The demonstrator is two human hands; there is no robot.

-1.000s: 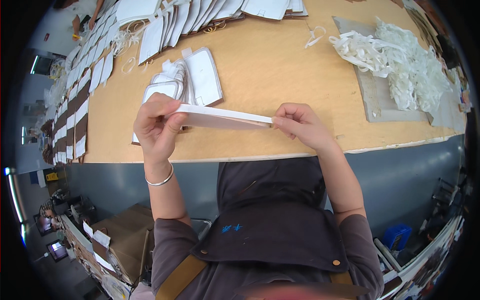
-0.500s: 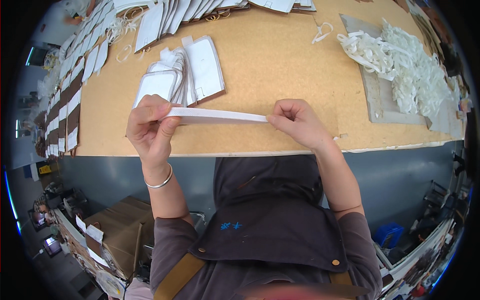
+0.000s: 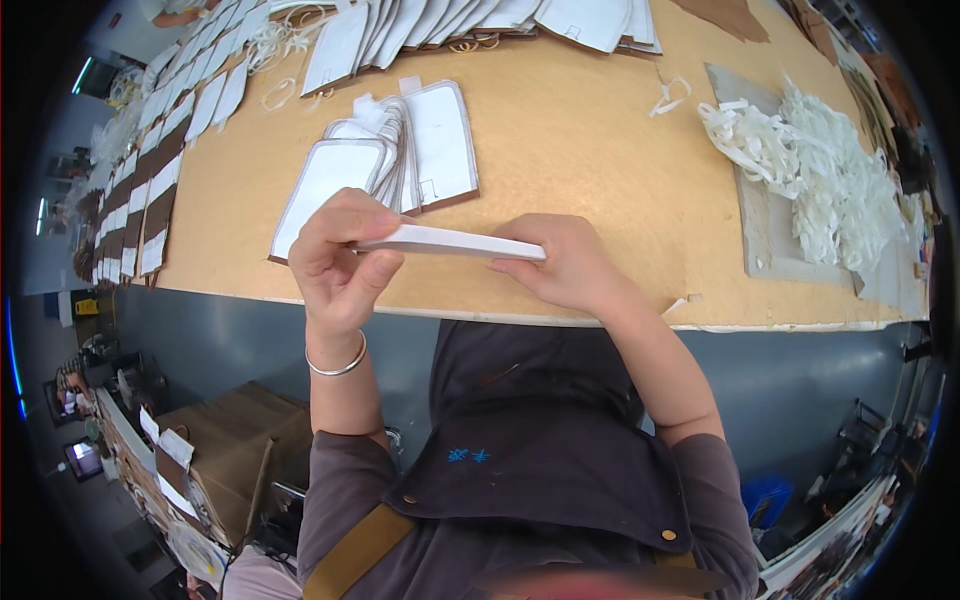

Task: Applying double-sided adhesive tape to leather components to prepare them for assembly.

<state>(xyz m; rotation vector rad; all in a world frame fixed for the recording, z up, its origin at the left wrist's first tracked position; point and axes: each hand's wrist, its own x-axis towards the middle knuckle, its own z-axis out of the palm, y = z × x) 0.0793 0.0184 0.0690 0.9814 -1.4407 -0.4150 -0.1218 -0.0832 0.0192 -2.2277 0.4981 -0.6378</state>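
A white strip of fabric-like material [image 3: 462, 243] is stretched nearly level between my two hands, above the near part of the table. My left hand [image 3: 338, 250] pinches its left end between thumb and fingers. At the other end my right hand [image 3: 568, 258] is closed, with the strip's tip lying against the fingers and the thumb beneath. Just behind the hands lies a fanned stack of white panels [image 3: 340, 168] with grey edging and brown undersides. One more white panel [image 3: 443, 140] leans out from the stack's right side.
Tangled white ribbons [image 3: 835, 190] lie on a grey board [image 3: 765, 225] at the right. Along the back runs a long row of white panels [image 3: 420, 25]. Brown-and-white pieces [image 3: 150, 220] line the left edge, and a loose ribbon loop [image 3: 670, 97] lies farther back.
My hands have come closer together, shortening the span between them. The right hand has turned from a fingertip pinch to lying along the strip's end. The view has shifted slightly.
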